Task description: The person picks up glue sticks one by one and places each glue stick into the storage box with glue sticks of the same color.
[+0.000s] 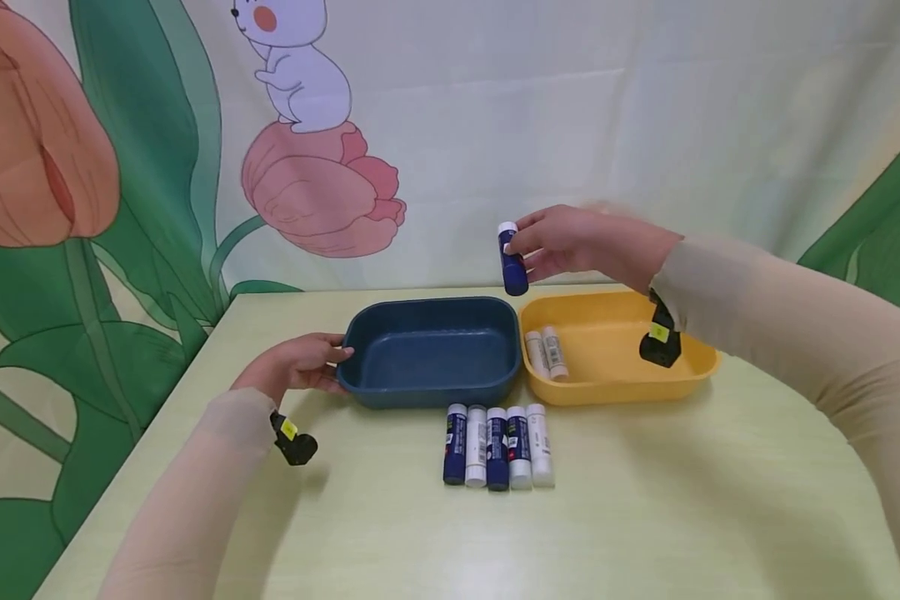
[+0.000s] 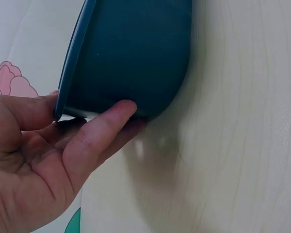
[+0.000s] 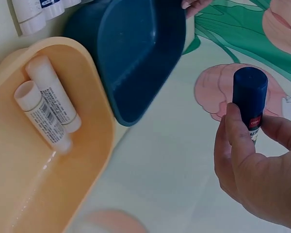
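Observation:
My right hand holds a dark blue glue stick between thumb and fingers, raised above the back edge where the two bins meet. In the right wrist view its blue end points up, with a small red label below. My left hand grips the left end of the dark blue bin, thumb at the rim and fingers against the outer wall. Inside the yellow bin two white glue sticks lie side by side at its left end.
In front of the bins, several glue sticks, blue and white, lie in a row on the pale table. Both bins stand end to end near the back edge. Behind them hangs a printed cloth with flowers and a cartoon animal.

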Available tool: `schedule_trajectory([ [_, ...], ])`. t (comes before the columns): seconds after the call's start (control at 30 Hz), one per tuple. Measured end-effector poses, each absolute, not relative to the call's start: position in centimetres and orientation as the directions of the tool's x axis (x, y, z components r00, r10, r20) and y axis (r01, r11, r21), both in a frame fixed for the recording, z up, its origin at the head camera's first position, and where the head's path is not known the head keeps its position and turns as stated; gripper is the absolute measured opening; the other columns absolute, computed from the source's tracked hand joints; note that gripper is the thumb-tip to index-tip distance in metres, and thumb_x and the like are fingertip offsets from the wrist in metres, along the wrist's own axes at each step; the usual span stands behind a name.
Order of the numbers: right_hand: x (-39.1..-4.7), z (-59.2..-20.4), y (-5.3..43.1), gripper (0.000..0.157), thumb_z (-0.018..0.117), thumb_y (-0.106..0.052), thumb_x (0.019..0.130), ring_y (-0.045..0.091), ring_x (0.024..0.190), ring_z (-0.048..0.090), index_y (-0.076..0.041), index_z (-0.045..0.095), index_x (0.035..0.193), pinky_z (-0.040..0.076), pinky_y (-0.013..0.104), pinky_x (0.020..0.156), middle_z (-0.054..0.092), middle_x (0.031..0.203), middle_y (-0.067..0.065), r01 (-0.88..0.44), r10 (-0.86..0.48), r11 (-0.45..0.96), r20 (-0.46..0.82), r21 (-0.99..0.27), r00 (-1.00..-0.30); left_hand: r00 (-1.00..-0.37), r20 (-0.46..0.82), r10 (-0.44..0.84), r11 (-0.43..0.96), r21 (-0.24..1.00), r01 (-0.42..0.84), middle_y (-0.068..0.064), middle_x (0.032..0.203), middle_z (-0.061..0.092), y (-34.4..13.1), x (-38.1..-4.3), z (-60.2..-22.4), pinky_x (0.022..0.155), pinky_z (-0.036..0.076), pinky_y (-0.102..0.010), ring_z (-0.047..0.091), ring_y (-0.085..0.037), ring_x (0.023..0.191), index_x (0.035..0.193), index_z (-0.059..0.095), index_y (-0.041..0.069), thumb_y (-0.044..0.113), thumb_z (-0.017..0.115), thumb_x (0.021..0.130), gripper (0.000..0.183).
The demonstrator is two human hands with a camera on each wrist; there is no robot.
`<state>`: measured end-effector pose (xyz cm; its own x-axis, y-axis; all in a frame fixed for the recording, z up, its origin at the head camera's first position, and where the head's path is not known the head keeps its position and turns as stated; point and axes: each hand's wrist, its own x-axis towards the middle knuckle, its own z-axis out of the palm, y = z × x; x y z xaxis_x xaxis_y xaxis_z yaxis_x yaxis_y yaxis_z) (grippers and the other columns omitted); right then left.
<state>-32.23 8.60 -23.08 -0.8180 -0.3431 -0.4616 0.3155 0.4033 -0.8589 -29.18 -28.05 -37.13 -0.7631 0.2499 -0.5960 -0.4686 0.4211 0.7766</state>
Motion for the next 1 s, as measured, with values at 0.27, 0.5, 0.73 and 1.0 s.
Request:
schedule_trajectory([
  [0.27,-34.0,-26.5,6.8,0.058,0.050,-0.007,0.106,0.036,0.135,0.051,-0.004,0.027,0.159,0.044,0.044,0.118,0.039,0.158,0.023,0.348,-0.350,0.398,-0.491,-0.849,-0.798,-0.755,-0.604,0.255,0.409,0.775,-0.482,-0.030,0.163,0.026,-28.1,-29.3,-37.4,0.104,0.055,-0.044,0.066,-0.014,0.091,0.164,0.002,0.003,0.016,0.031,0.113,0.060],
  [0.5,-34.4,-29.6,4.9,0.058,0.052,-0.009,0.106,0.029,0.116,0.056,-0.005,0.028,0.159,0.062,0.021,0.068,0.044,0.152,0.023,0.342,-0.348,0.474,-0.529,-0.811,-0.774,-0.760,-0.601,0.247,0.407,0.776,-0.481,-0.029,0.162,0.027,-28.4,-29.3,-37.4,0.105,0.055,-0.045,0.066,-0.015,0.094,0.164,0.002,0.004,0.017,0.031,0.113,0.060],
  [0.73,-34.3,-31.5,4.2,0.060,0.052,-0.008,0.106,0.028,0.118,0.054,-0.006,0.026,0.159,0.058,0.019,0.058,0.043,0.154,0.024,0.364,-0.337,0.488,-0.556,-0.793,-0.760,-0.764,-0.605,0.225,0.406,0.771,-0.490,-0.029,0.164,0.026,-28.3,-29.3,-37.4,0.105,0.054,-0.046,0.065,-0.019,0.099,0.164,0.002,0.004,0.017,0.033,0.113,0.062],
  [1.0,-34.6,-33.2,4.1,0.059,0.054,-0.008,0.104,0.023,0.108,0.052,-0.004,0.028,0.157,0.058,0.018,0.057,0.044,0.152,0.022,0.340,-0.340,0.559,-0.583,-0.756,-0.738,-0.772,-0.596,0.223,0.411,0.775,-0.480,-0.030,0.163,0.027,-28.4,-29.3,-37.5,0.099,0.059,-0.042,0.065,-0.017,0.095,0.164,0.002,0.003,0.018,0.033,0.113,0.062],
])
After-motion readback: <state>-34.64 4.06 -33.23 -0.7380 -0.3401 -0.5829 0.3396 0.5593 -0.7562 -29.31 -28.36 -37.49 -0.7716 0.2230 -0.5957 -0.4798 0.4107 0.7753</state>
